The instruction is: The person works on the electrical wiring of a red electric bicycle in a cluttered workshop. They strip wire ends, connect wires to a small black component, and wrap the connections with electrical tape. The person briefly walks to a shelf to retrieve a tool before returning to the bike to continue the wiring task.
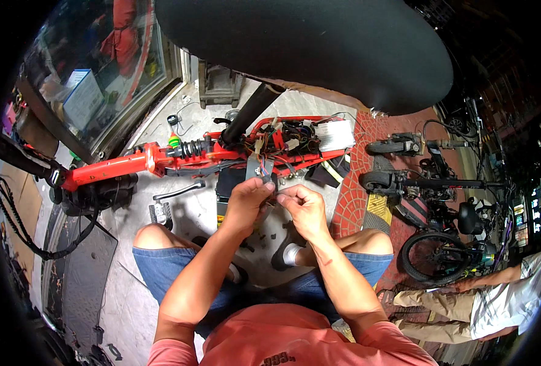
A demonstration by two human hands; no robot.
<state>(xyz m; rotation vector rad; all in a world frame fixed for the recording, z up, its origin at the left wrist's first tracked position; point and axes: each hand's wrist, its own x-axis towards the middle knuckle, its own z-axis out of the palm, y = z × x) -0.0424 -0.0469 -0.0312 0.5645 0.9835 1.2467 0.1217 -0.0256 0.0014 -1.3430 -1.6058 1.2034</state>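
A bundle of coloured wires (262, 166) comes down from the open red bike frame (191, 161) to my fingers. My left hand (248, 204) is closed, pinching the wires at a small dark end piece that looks like a connector. Close beside it, my right hand (306, 210) is also closed, thumb and forefinger pinched on something small at the same spot; the fingers cover what it is. More wiring and pale plugs (292, 144) spill out of the frame's opening just beyond my hands.
The bike's black saddle (319, 49) overhangs the work, on a black seat post (252, 113). A pedal crank (179, 190) juts toward my left knee. To the right stand parked scooters (398, 180) and a bicycle wheel (435, 256). Another person (508, 302) is at the lower right.
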